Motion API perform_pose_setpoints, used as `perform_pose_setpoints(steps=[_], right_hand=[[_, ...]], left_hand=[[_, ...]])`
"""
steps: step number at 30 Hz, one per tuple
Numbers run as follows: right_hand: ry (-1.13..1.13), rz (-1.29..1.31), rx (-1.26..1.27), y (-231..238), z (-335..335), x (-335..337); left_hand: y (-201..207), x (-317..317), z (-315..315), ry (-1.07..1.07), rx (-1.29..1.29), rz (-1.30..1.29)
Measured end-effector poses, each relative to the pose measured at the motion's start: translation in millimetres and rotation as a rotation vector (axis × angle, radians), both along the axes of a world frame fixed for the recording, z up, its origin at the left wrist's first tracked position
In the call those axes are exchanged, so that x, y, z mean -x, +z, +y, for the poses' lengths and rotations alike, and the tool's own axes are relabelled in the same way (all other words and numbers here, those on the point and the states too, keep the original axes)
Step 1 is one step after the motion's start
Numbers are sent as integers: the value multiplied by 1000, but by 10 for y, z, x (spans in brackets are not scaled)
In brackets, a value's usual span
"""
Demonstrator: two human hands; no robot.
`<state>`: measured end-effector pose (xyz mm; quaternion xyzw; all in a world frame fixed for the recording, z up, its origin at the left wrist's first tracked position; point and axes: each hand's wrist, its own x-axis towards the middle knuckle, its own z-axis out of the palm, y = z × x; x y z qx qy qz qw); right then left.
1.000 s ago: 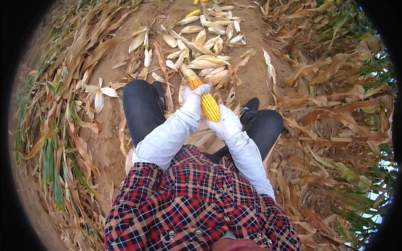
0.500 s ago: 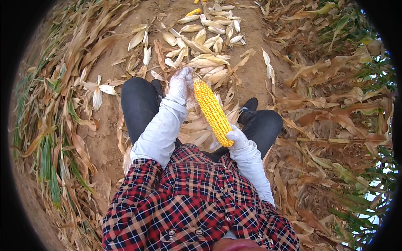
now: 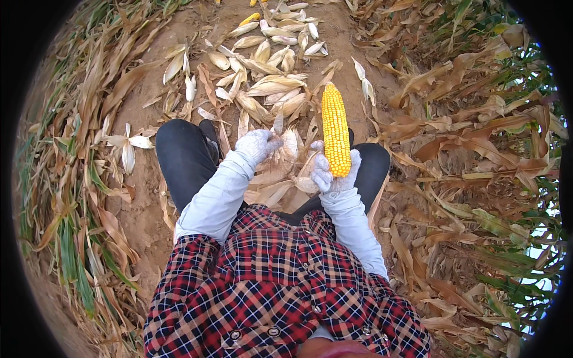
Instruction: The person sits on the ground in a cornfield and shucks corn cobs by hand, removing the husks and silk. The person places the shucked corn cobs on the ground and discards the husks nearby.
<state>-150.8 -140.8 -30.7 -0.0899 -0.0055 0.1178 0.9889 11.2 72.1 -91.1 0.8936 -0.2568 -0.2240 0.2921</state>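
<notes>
A bare yellow ear of corn (image 3: 336, 128) points away from me, its lower end gripped in my white-gloved right hand (image 3: 335, 173). The husk is off its visible side and the rows of kernels show. To the left, over my lap, is my gloved left hand (image 3: 258, 145), its fingers curled together. Pale husk and brown silk (image 3: 289, 143) are just beside those fingertips; whether the hand holds any of it I cannot make out. Loose dry husks (image 3: 274, 192) lie between my legs below both hands.
Ahead on the bare soil lies a pile of ears in pale husks (image 3: 271, 65), with a bare yellow ear (image 3: 249, 18) at its far end. Dry cornstalks and leaves cover the ground left (image 3: 101, 119) and right (image 3: 453, 143). An opened husk (image 3: 128, 145) lies left of my knee.
My right hand has swung the ear up and to the right, so it stands straighter. My left hand has come back toward me, away from the ear's tip.
</notes>
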Motion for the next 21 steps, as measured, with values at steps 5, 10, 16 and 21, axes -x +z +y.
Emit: perform_pose_setpoints(steps=[5,10,16,21], right_hand=[[22,-4,52,19,106,-89],[48,-5,80,7,143,-130],[-172,-16,189,56,-104,-219],[-242,223,283,117,-283,-432]], left_hand=[[223,114,-18,161,878,684],[37,108,-105,-187,704,509],[-133,-178,211,-11,-273,-41],[-200,-13,184,-161,-316,-70]])
